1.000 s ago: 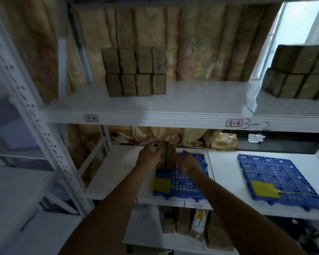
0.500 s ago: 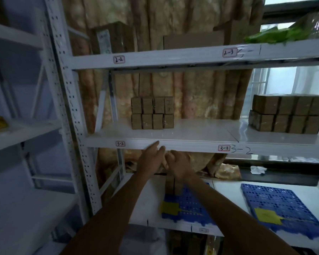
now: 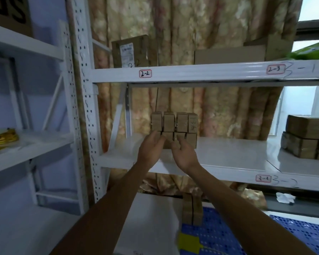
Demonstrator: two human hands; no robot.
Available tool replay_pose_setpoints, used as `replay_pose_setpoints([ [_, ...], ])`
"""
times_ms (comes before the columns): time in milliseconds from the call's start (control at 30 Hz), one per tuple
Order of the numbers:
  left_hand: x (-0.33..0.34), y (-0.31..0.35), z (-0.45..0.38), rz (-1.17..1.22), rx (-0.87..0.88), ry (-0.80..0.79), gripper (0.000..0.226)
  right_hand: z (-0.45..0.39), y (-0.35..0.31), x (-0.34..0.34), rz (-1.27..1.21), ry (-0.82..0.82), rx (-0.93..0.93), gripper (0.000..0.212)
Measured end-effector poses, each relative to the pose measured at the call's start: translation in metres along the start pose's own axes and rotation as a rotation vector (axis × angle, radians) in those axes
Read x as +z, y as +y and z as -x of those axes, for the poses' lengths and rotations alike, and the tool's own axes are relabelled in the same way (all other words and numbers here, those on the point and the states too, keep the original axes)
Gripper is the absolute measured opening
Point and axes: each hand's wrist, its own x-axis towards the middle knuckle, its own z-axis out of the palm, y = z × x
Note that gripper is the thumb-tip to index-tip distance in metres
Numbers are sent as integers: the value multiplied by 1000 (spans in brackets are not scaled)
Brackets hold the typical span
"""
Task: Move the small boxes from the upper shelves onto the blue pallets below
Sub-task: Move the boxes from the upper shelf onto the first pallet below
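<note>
Several small brown boxes point(image 3: 174, 122) stand in two rows on the middle white shelf point(image 3: 228, 153). My left hand point(image 3: 150, 150) and my right hand point(image 3: 183, 153) are raised in front of the bottom row, fingers apart and reaching its front faces; neither holds anything. Two small boxes point(image 3: 191, 210) stand upright on the blue pallet point(image 3: 219, 236) on the lower shelf, behind a yellow tag point(image 3: 188, 242). A second blue pallet point(image 3: 306, 227) lies further right.
A stack of larger brown boxes point(image 3: 307, 137) sits at the right of the middle shelf. Cartons point(image 3: 131, 51) stand on the top shelf. A perforated white upright point(image 3: 85, 107) runs down the left. A patterned curtain point(image 3: 219, 111) hangs behind.
My hands let go of the two boxes on the blue pallet and rose to the bottom row of boxes on the middle shelf. The view tilted upward.
</note>
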Motion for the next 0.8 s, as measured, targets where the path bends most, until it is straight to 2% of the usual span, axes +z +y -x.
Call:
replay_pose_setpoints([
  [67, -8, -10, -28, 25, -25, 16, 48, -22, -3, 13, -44, 35, -16, 44],
  [133, -14, -19, -58, 63, -39, 54, 38, -46, -5, 24, -89, 67, -8, 43],
  [167, -18, -23, -72, 79, -46, 71, 44, -58, -4, 31, -95, 81, 1, 39],
  [233, -22, -34, -98, 105, -90, 89, 75, -80, -1, 41, -77, 120, 27, 33],
  [300, -24, -44, -118, 138, -107, 92, 84, -96, 1, 49, -55, 178, 40, 35],
  [400, -22, -58, -140, 165, -101, 62, 73, -113, 2, 60, -28, 281, 12, 40],
  [500, -18, -69, -161, 171, -109, 30, 72, -130, 6, 68, 21, 393, 5, 38],
  [633, -10, -84, -173, 187, -32, 24, 59, -145, 13, 74, 74, 447, -25, 17],
  [800, -4, -104, -173, 220, 108, 98, 40, -154, 21, 81, 71, 445, -26, 36],
])
